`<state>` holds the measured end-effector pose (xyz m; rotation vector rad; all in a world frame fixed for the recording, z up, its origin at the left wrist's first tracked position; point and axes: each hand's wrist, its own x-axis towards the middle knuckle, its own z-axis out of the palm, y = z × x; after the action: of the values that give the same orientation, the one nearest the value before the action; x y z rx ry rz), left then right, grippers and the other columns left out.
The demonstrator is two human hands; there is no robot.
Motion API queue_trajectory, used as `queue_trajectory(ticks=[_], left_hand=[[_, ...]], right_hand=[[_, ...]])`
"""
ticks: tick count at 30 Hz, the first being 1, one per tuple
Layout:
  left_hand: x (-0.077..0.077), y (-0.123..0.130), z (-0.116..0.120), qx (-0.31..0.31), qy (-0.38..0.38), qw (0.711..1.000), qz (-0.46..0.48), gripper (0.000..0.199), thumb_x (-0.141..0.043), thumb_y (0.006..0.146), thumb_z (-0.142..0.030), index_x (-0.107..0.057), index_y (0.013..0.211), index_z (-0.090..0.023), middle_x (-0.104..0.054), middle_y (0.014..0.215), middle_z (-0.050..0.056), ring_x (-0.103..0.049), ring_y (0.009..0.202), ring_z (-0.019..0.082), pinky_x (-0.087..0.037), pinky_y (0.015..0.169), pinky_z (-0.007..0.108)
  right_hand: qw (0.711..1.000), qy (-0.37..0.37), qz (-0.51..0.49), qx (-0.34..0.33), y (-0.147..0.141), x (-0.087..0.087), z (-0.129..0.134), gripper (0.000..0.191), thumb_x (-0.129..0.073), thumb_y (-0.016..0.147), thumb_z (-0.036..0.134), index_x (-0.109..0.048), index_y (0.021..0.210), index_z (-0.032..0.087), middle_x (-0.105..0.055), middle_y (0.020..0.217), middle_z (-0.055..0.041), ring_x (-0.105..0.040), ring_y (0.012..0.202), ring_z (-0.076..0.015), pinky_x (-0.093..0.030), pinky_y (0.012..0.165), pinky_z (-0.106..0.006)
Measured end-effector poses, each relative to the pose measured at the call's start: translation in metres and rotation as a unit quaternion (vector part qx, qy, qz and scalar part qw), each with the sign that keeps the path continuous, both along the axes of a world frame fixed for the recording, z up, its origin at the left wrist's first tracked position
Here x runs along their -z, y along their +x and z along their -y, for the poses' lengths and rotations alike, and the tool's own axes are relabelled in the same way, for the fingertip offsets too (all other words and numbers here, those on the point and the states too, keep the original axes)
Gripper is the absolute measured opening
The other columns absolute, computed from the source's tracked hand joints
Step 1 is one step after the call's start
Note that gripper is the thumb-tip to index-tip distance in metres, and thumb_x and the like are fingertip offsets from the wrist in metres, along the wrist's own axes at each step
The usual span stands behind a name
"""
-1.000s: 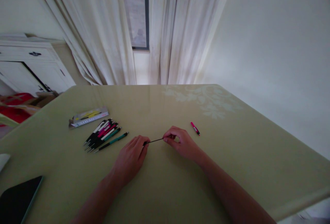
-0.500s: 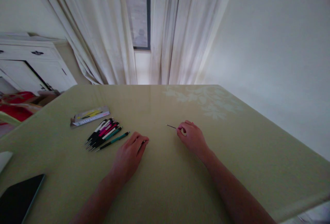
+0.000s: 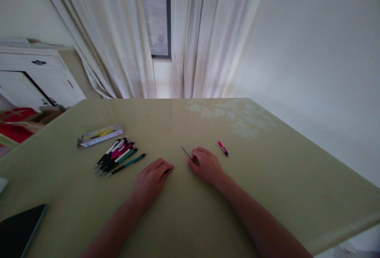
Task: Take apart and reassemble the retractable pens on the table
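Observation:
My right hand (image 3: 204, 164) is closed in a pinch around a thin dark pen refill (image 3: 185, 152), which sticks out up and to the left. My left hand (image 3: 152, 177), just left of it, has its fingers closed on a small black pen part (image 3: 168, 171); most of that part is hidden. To the right of my right hand lies a pink pen barrel (image 3: 223, 148) with a black end. A pile of pens (image 3: 117, 156) in white, pink, teal and black rests left of my left hand, with one teal pen (image 3: 127, 164) at its near side.
Behind the pens lies a flat printed pen box (image 3: 101, 136). A dark tablet or phone (image 3: 22, 228) is at the near left of the table (image 3: 190, 218). Curtains (image 3: 113, 36) and a white cabinet (image 3: 56, 78) stand beyond the table.
My right hand has moved left and nearer with the refill, closer to my left hand. The pink pen barrel now shows on the table to its right. My left hand has shifted slightly.

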<state>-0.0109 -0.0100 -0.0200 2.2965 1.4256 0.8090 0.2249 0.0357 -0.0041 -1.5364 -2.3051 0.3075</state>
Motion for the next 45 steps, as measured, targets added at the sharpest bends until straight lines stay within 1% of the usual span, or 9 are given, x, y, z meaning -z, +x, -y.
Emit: queue_trajectory(ticks=[10,19,23,26,28,32,36,40,45], left_hand=[[0.001,0.0,0.0,0.012,-0.009,1.0,-0.009,0.023,-0.048,0.104,-0.029,-0.071,0.104,-0.024,-0.07,0.1,0.003,-0.068,0.092,0.02,-0.054,0.085,0.034],[0.003,0.0,0.0,0.013,0.009,1.0,0.008,0.023,-0.049,0.103,-0.031,-0.072,0.102,-0.025,-0.072,0.099,0.004,-0.069,0.091,0.02,-0.055,0.085,0.034],[-0.003,0.003,0.003,0.034,0.009,0.998,0.055,0.021,-0.051,0.103,-0.031,-0.071,0.101,-0.024,-0.071,0.097,0.005,-0.069,0.09,0.02,-0.056,0.082,0.032],[-0.006,0.006,0.006,0.047,0.009,0.995,0.084,0.019,-0.051,0.103,-0.029,-0.069,0.098,-0.024,-0.07,0.094,0.004,-0.069,0.088,0.019,-0.056,0.079,0.03],[-0.006,0.007,0.008,0.037,0.02,0.995,0.093,0.017,-0.053,0.103,-0.03,-0.069,0.1,-0.025,-0.069,0.097,0.004,-0.068,0.091,0.02,-0.056,0.082,0.031],[-0.005,0.009,0.01,-0.035,0.048,0.995,0.083,0.024,-0.061,0.099,-0.039,-0.066,0.119,-0.027,-0.063,0.114,0.007,-0.067,0.1,0.023,-0.056,0.091,0.037],[-0.012,0.01,0.015,-0.015,0.049,0.997,0.056,0.024,-0.051,0.103,-0.036,-0.067,0.118,-0.025,-0.058,0.119,0.009,-0.066,0.092,0.02,-0.056,0.089,0.037],[-0.018,0.01,0.02,0.024,0.04,0.997,0.054,0.033,-0.039,0.105,-0.027,-0.065,0.125,-0.023,-0.057,0.122,0.011,-0.064,0.089,0.019,-0.056,0.084,0.034],[-0.011,0.01,0.016,-0.001,0.046,0.997,0.063,0.034,-0.038,0.105,-0.023,-0.066,0.124,-0.023,-0.056,0.113,0.009,-0.063,0.091,0.019,-0.056,0.085,0.032]], right_hand=[[1.0,0.022,0.021,0.006,-0.007,0.003,0.001,0.013,-0.062,0.086,0.018,-0.06,0.073,0.019,-0.063,0.078,-0.0038,-0.052,0.069,-0.0167,-0.033,0.065,-0.029],[1.0,0.01,0.015,0.013,-0.003,-0.001,0.0,0.016,-0.064,0.092,0.023,-0.062,0.076,0.018,-0.063,0.08,-0.0042,-0.055,0.073,-0.018,-0.037,0.069,-0.029],[0.989,-0.034,-0.11,-0.092,-0.006,-0.01,0.011,0.026,-0.068,0.096,0.044,-0.068,0.092,0.019,-0.064,0.086,-0.0024,-0.059,0.078,-0.0164,-0.042,0.071,-0.026],[0.967,-0.062,-0.17,-0.18,-0.013,-0.013,0.02,0.022,-0.063,0.1,0.04,-0.07,0.095,0.02,-0.066,0.087,-0.0014,-0.061,0.082,-0.0151,-0.044,0.074,-0.024],[0.965,-0.058,-0.169,-0.191,-0.014,-0.013,0.022,0.019,-0.062,0.101,0.034,-0.069,0.092,0.02,-0.066,0.086,-0.0015,-0.061,0.081,-0.0151,-0.044,0.074,-0.024],[0.993,0.014,-0.094,-0.071,-0.001,-0.008,0.009,0.012,-0.062,0.096,0.024,-0.066,0.087,0.019,-0.065,0.084,-0.0029,-0.059,0.078,-0.0167,-0.042,0.073,-0.027],[0.998,0.045,0.018,0.048,0.015,-0.002,-0.01,0.012,-0.06,0.092,0.02,-0.062,0.081,0.019,-0.064,0.085,-0.0045,-0.058,0.078,-0.0181,-0.036,0.069,-0.028],[0.995,0.039,0.052,0.077,0.018,0.005,-0.016,0.012,-0.061,0.091,0.022,-0.06,0.08,0.018,-0.064,0.084,-0.0052,-0.057,0.074,-0.0181,-0.03,0.063,-0.028],[0.995,0.04,0.021,0.087,0.021,0.009,-0.019,0.013,-0.063,0.091,0.023,-0.059,0.079,0.018,-0.063,0.084,-0.0041,-0.054,0.071,-0.0159,-0.029,0.063,-0.027]])
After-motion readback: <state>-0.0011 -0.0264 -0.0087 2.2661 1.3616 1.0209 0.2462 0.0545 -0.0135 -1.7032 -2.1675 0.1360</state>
